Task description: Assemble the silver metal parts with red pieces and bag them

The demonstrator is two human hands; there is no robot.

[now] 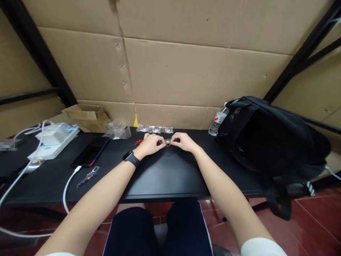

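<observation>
Between my two hands, just above the black table point(165, 177), is a small clear plastic bag point(167, 143) with something small and reddish in it. My left hand point(152, 144), with a dark watch on the wrist, pinches its left side. The right side is pinched by the fingertips of my right hand point(183, 141). Behind my hands lies a row of similar small clear packets point(155, 129), each with a bit of red inside. Some red pieces point(139, 142) show beside my left hand, partly hidden by it.
Left of my hands are a crumpled clear bag point(117, 130), an open cardboard box point(86, 117), a phone point(90, 152) on a white cable, a keychain point(87, 177) and a white power strip point(54, 144). To the right stand a water bottle point(218, 119) and a black backpack point(269, 142).
</observation>
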